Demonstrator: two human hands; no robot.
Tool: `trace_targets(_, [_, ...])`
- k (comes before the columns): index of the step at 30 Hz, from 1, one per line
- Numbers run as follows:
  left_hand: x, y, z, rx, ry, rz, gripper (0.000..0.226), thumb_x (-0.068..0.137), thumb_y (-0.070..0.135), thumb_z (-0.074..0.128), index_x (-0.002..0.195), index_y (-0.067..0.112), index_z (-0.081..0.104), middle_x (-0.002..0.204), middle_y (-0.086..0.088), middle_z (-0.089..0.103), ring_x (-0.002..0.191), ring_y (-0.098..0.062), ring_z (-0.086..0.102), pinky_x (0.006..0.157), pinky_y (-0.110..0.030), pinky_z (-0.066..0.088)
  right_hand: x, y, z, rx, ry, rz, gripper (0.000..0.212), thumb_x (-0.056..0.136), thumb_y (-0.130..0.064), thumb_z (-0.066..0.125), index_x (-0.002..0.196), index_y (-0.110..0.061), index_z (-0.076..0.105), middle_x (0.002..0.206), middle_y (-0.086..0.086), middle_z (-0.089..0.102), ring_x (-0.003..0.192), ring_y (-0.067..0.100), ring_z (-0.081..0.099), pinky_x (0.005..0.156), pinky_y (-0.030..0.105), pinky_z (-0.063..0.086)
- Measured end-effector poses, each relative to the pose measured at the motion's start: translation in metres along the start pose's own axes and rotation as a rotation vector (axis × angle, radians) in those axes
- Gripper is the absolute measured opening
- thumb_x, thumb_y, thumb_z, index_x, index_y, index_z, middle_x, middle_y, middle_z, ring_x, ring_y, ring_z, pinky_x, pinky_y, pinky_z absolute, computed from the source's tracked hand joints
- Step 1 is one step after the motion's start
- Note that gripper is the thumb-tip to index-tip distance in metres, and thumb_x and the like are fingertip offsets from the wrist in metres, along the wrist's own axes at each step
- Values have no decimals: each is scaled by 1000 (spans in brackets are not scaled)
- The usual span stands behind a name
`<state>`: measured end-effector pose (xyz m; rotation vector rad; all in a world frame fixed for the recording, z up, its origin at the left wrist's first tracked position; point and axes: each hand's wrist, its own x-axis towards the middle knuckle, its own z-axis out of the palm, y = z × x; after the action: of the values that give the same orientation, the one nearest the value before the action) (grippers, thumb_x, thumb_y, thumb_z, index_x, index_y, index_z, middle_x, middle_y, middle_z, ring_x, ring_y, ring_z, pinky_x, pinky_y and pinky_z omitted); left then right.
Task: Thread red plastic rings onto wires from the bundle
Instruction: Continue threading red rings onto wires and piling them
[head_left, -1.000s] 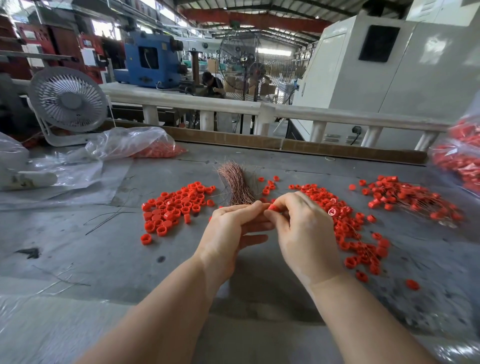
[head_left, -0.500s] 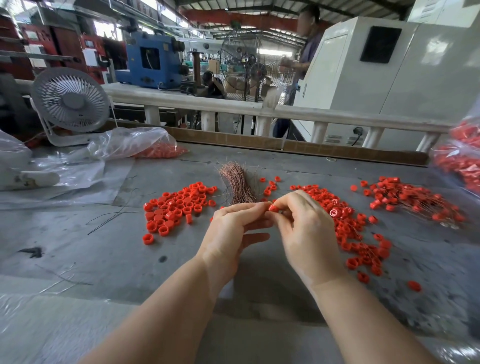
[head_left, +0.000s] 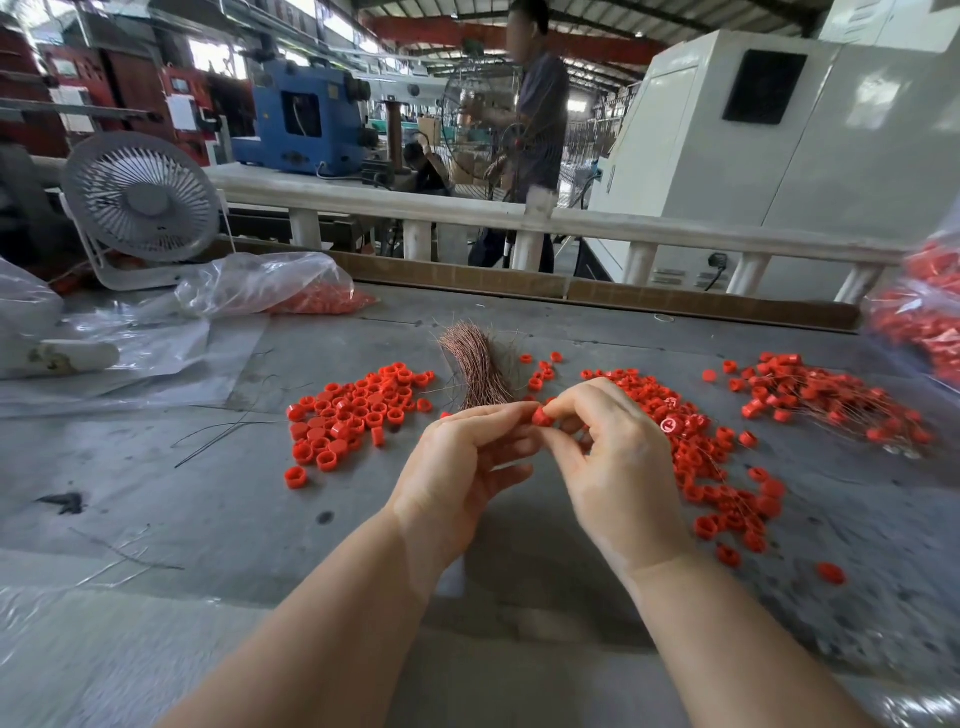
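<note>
Fan (head_left: 141, 200) first at far left: one round white desk fan with a spoked plastic grille, standing behind crumpled clear plastic bags (head_left: 260, 283), one of them holding pale red rings. I see one grey, scuffed worktable (head_left: 208, 509) with a few stray dark wires lying on it. Next comes a loose pile of red plastic rings (head_left: 353, 415), short hollow cylinders, too many for me to count surely. One copper wire bundle (head_left: 475, 366) lies at mid-table just beyond my hands, its thin strands fanned at the far end. My left hand (head_left: 457, 467) has its fingertips gathered toward the right hand; whether it grips a wire I cannot tell. My right hand (head_left: 618, 467) pinches one red ring (head_left: 541, 417) between thumb and forefinger, just in front of the bundle. Right of it runs a second, longer spill of red rings (head_left: 717, 467); one shows a white mark I cannot read. Farther right sits a heap of rings already on wires (head_left: 826, 400), thin strands trailing out. One clear bag of red rings (head_left: 924, 312) is at the right edge. One person (head_left: 535, 135) stands behind the white railing (head_left: 623, 223).
</note>
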<state>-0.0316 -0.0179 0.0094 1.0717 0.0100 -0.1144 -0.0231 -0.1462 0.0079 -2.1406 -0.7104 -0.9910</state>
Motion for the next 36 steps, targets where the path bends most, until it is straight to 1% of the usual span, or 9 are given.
trace_targets(4, [0, 1, 0, 6, -5, -1, 26, 86, 7, 53, 76, 13, 76, 70, 0, 69, 62, -6, 64, 56, -18, 51, 0, 1, 1, 33, 17, 25, 7, 76, -3, 70, 75, -5, 63, 75, 2, 60, 67, 17, 55, 60, 36, 49])
trace_targets(7, [-1, 1, -1, 27, -9, 17, 29, 86, 5, 54, 75, 17, 78, 69, 0, 69, 63, -5, 64, 59, -20, 50, 0, 2, 3, 75, 48, 62, 10, 75, -3, 72, 77, -7, 64, 74, 0, 60, 66, 12, 55, 61, 24, 47])
trace_targets(9, [-2, 1, -1, 38, -14, 33, 29, 85, 4, 54, 78, 19, 78, 69, -1, 69, 64, -6, 65, 62, -21, 49, 0, 2, 3, 112, 63, 96, 11, 75, -2, 73, 79, -8, 65, 74, -1, 61, 66, 10, 57, 62, 20, 47])
trace_targets(12, [-3, 0, -2, 42, -24, 51, 27, 85, 3, 55, 81, 19, 77, 70, -2, 69, 67, -7, 66, 63, -21, 48, 0, 2, 4, 146, 77, 121, 12, 75, -5, 72, 83, -10, 65, 77, -1, 64, 69, 12, 60, 65, 21, 48])
trace_targets(17, [-4, 1, -2, 40, -34, 74, 25, 84, 3, 55, 85, 15, 77, 73, -3, 70, 68, -7, 66, 63, -22, 47, 2, 0, 2, 137, 60, 73, 18, 76, -2, 70, 93, -8, 70, 83, -5, 60, 75, 5, 55, 69, 14, 46])
trace_targets(25, [-4, 2, -2, 57, -22, 72, 23, 84, 5, 56, 85, 15, 77, 73, -6, 66, 66, -8, 65, 59, -20, 48, 4, -1, 0, 132, 72, 48, 10, 77, 1, 70, 86, -4, 70, 81, -2, 62, 75, 4, 53, 68, 12, 44])
trace_targets(29, [-4, 2, -2, 61, -20, 60, 23, 84, 5, 56, 83, 14, 77, 71, -5, 66, 64, -8, 63, 57, -19, 49, 4, -2, 0, 112, 36, 37, 5, 79, 0, 66, 82, -4, 67, 79, -3, 59, 74, 6, 52, 68, 19, 44])
trace_targets(32, [-5, 2, -1, 62, -16, 57, 24, 84, 4, 55, 79, 13, 77, 69, -3, 67, 62, -7, 63, 55, -18, 50, 4, -3, -1, 91, 9, 26, 2, 80, -2, 64, 80, -3, 65, 78, -1, 58, 73, 11, 52, 67, 26, 45])
trace_targets(36, [-5, 2, -1, 49, -23, 53, 28, 85, 5, 53, 77, 15, 77, 68, -1, 67, 60, -7, 62, 54, -18, 50, 4, -4, -1, 97, 15, 35, 6, 80, -7, 62, 80, -2, 66, 78, 1, 60, 73, 14, 55, 67, 32, 47])
